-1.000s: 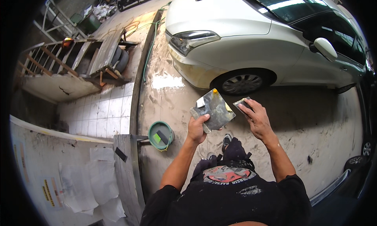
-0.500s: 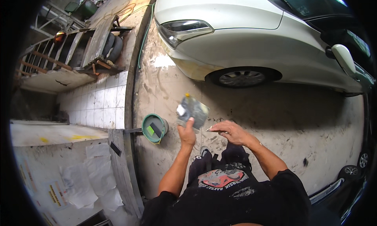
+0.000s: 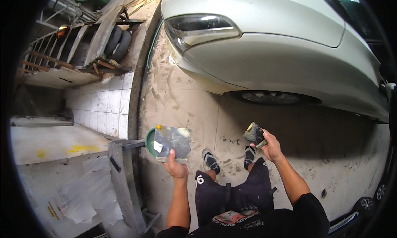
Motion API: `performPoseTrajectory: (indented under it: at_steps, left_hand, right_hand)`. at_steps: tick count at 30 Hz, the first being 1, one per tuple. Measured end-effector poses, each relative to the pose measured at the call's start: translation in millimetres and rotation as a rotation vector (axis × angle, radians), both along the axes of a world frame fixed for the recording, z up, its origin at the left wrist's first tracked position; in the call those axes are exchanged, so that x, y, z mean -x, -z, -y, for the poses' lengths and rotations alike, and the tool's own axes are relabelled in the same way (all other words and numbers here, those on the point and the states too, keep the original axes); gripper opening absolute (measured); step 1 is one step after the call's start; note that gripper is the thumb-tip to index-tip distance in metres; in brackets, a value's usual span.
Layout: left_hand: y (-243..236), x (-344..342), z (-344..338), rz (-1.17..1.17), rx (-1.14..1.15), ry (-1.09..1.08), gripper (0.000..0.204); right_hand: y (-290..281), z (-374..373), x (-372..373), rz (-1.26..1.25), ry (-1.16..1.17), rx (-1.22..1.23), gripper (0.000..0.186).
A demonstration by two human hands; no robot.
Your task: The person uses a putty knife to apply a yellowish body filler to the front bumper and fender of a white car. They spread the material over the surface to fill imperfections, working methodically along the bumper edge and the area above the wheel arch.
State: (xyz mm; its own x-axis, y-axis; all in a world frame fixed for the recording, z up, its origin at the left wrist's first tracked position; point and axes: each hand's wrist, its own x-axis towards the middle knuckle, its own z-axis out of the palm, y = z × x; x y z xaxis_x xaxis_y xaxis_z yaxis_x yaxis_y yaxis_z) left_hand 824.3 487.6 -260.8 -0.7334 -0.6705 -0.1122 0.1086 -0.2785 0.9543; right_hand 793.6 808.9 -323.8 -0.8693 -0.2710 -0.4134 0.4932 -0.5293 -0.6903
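My left hand (image 3: 176, 168) grips a flat grey putty board (image 3: 175, 139) by its near edge, with the thumb on top. A small yellow dab sits at the board's far left corner, a white patch shows on its left part, and pale smears cross the far right. In my right hand (image 3: 271, 148) is a dark, stained putty spreader (image 3: 252, 133), pinched at its near side, with a pale yellow lump of putty at its far edge. Beyond both hands stands a white car (image 3: 273, 58), its headlight and front wheel facing me. Neither hand touches it.
Partly under the board is a bucket (image 3: 149, 141) with a green rim. To the left stand a grey-framed bench (image 3: 122, 172) with papers and a tiled ledge (image 3: 109, 103). A wooden rack (image 3: 89, 43) holds tyres behind. Stained floor (image 3: 186, 107) lies between me and the car.
My hands have moved apart: the left went left with the board, over the bucket, and the right went right with the spreader. The view is now nearer the car's front, and my feet show.
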Motion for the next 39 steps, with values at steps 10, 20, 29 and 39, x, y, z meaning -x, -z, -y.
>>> performPoseTrajectory:
  at_steps: [10, 20, 29, 39]
  left_hand:
    - [223.3, 135.0, 32.5, -0.474, 0.012, 0.07, 0.038]
    - [311.3, 183.2, 24.1, -0.9, 0.084, 0.187, 0.029]
    - [319.7, 180.3, 48.3, -0.891, 0.419, -0.008, 0.032]
    - [318.4, 170.7, 30.9, -0.916, 0.242, 0.227, 0.038]
  right_hand:
    - [203.4, 10.5, 56.5, -0.614, 0.116, -0.797, 0.037]
    - [243.0, 24.4, 88.8, -1.423, 0.606, -2.008, 0.049]
    - [223.5, 40.8, 136.9, -1.506, 0.79, -2.159, 0.053]
    - [228.0, 57.6, 162.3, -1.457, 0.818, -2.177, 0.049]
